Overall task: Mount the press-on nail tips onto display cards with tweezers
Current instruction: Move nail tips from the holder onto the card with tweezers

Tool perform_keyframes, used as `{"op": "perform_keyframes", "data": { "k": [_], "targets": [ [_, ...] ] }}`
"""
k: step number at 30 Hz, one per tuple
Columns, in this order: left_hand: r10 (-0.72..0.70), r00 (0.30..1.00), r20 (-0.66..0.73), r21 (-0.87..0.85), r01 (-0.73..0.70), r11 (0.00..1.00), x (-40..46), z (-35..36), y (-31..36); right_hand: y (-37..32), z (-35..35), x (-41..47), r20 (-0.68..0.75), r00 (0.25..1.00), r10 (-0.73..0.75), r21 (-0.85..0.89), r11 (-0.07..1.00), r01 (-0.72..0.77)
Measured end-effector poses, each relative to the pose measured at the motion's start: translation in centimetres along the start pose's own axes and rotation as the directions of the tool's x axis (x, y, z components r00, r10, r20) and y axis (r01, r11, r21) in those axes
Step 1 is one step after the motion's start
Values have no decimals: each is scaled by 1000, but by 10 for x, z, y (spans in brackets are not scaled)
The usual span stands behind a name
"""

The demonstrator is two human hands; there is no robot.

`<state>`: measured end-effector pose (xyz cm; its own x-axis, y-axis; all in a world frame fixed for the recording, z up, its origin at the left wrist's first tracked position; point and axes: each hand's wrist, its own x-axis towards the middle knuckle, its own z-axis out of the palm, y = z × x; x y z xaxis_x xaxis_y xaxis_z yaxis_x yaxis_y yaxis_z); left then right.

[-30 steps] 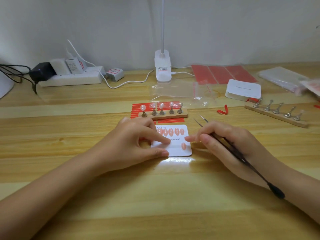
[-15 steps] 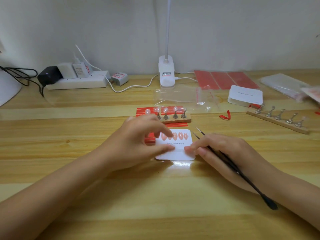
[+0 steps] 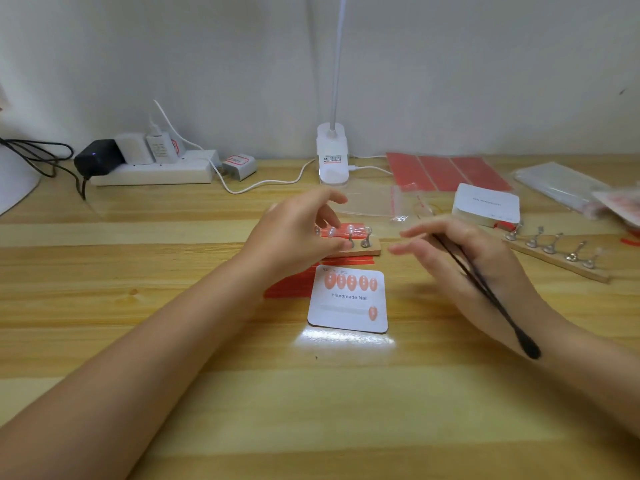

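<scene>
A white display card [image 3: 347, 317] printed "Handmade Nail" lies flat on the wooden table. Several pink nail tips [image 3: 351, 282] form its top row, and one more nail tip [image 3: 372, 312] sits at its lower right. Behind it stands a small wooden nail stand [image 3: 365, 250] with pale tips on metal posts. My left hand [image 3: 294, 237] hovers at the stand's left end, fingers loosely curled, thumb against the base. My right hand [image 3: 460, 268] is just right of the stand, blurred, holding black tweezers [image 3: 485, 292] that lie across the palm with their points toward the stand.
A red adhesive sheet [image 3: 287, 285] lies under the card's left side. On the right are a second wooden stand [image 3: 554, 254], a stack of cards [image 3: 486, 206], red sheets [image 3: 446, 173] and plastic bags [image 3: 561, 185]. A lamp base [image 3: 332, 154] and power strip [image 3: 156, 173] line the wall.
Both hands have lifted off the card and moved back toward the nail stand. The card now lies uncovered, with one nail in its lower row.
</scene>
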<state>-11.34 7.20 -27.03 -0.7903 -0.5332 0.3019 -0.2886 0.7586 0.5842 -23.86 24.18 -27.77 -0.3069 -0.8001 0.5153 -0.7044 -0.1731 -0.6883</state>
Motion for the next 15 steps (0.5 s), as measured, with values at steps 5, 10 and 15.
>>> {"op": "perform_keyframes", "data": {
  "k": [5,10,15],
  "targets": [
    [-17,999,-38,-41,15,999,5,7,1,8,9,34,29,1000,9,-122,992,-6],
    [11,997,-74,-33,-14,999,7,13,1,15,24,49,145,989,-16,-199,979,45],
    [8,996,-84,-42,-12,999,8,14,-1,20,29,53,121,992,-47,-191,979,69]
  ]
}}
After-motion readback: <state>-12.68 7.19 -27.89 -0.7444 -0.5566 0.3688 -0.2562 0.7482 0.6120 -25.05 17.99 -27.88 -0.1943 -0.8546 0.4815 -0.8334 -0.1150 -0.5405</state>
